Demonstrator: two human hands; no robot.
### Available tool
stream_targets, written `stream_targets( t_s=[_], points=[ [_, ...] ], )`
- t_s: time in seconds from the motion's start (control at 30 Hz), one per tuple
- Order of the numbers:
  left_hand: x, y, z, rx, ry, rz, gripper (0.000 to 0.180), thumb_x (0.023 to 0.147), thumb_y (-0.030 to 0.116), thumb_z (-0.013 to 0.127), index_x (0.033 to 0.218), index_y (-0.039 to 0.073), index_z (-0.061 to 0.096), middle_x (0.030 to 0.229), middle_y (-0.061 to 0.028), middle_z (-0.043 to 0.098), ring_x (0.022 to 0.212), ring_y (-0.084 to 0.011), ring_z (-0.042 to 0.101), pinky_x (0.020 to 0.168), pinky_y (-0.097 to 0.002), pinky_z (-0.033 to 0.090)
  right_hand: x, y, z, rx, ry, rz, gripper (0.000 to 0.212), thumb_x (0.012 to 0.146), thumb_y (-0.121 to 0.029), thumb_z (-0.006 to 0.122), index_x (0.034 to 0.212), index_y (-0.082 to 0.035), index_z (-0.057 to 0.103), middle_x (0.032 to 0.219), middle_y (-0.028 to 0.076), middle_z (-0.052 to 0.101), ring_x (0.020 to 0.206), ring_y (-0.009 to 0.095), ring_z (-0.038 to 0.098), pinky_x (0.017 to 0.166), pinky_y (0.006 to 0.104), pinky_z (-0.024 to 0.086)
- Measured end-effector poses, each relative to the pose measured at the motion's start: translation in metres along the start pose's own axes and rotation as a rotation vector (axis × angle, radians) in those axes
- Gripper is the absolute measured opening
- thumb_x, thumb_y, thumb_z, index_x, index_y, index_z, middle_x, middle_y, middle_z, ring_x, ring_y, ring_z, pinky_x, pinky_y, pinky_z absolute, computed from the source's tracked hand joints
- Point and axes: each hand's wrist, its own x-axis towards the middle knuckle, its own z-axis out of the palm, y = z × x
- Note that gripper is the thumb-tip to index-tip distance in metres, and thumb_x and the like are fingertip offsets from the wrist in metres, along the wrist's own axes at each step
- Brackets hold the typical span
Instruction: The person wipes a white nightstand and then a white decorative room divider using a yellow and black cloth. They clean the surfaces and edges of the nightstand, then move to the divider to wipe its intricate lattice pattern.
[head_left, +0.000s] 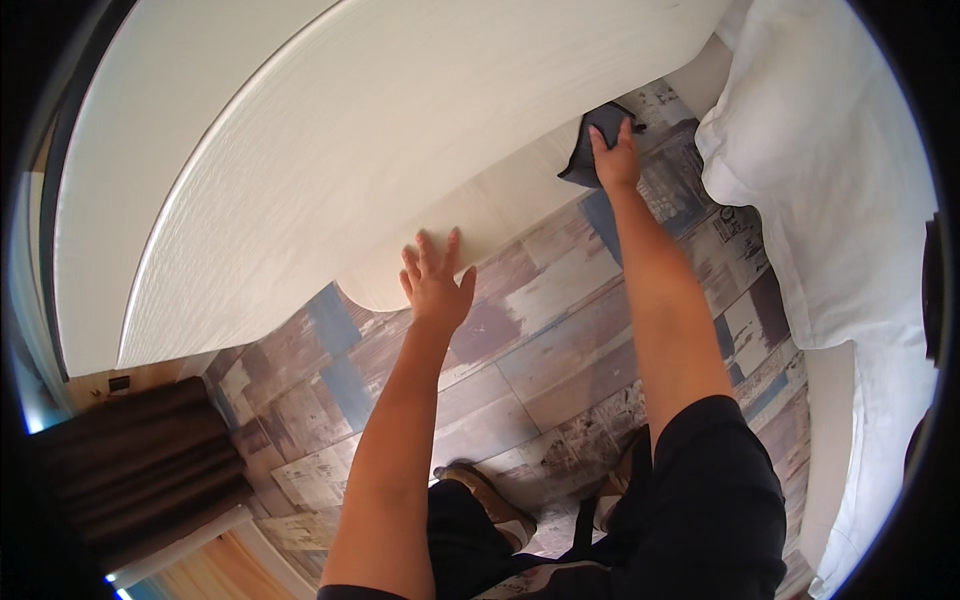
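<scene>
A large white panel of furniture (330, 150) with a fine grain texture fills the upper part of the view. Below its edge runs a paler lower section (510, 205), close to the floor. My left hand (437, 292) has its fingers spread, with the tips on that lower section near its rounded end. Further right, my right hand (616, 160) grips a dark grey cloth (585, 150). The cloth lies against the right part of the lower section. Some of it is hidden under my fingers.
Patchwork-patterned planks cover the floor (510, 400). White fabric (800, 170) hangs down along the right side. A dark brown pleated curtain (140, 470) is at the lower left. My shoes (490, 500) stand on the floor below my hands.
</scene>
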Motion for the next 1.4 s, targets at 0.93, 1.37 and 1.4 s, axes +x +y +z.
stream_targets(
  t_s=[0.93, 1.37, 1.4],
  points=[
    [-0.030, -0.109, -0.017, -0.800, 0.048, -1.077, 0.087, 0.074, 0.072, 0.069, 0.118, -0.002, 0.053, 0.113, -0.0210, 0.055, 0.096, -0.0373, 0.057, 0.087, -0.0462, 0.049, -0.345, -0.165, 0.127, 0.476, -0.303, 0.798, 0.100, 0.087, -0.037, 0.070, 0.148, 0.013, 0.008, 0.147, 0.035, 0.026, 0.136, 0.045, 0.033, 0.114, 0.0460, 0.030],
    [0.006, -0.170, 0.032, -1.275, 0.232, -0.922, 0.054, 0.090, 0.042, 0.068, 0.120, -0.001, 0.056, 0.109, -0.0153, 0.063, 0.091, -0.0279, 0.063, 0.077, -0.0436, 0.053, -0.351, -0.160, 0.051, 0.152, -0.681, -0.739, 0.036, 0.083, -0.006, 0.064, 0.118, 0.002, 0.062, 0.133, 0.016, 0.053, 0.126, 0.034, 0.049, 0.101, 0.0438, 0.043],
    [0.015, -0.163, 0.024, -1.122, 0.285, -0.839, 0.054, 0.091, 0.038, 0.068, 0.125, -0.002, 0.054, 0.115, -0.0166, 0.062, 0.097, -0.0301, 0.063, 0.082, -0.0441, 0.053, -0.351, -0.151, 0.061, 0.113, -0.621, -0.802, 0.040, 0.084, -0.007, 0.063, 0.122, 0.003, 0.059, 0.136, 0.016, 0.051, 0.129, 0.034, 0.047, 0.105, 0.0436, 0.040]
  ],
)
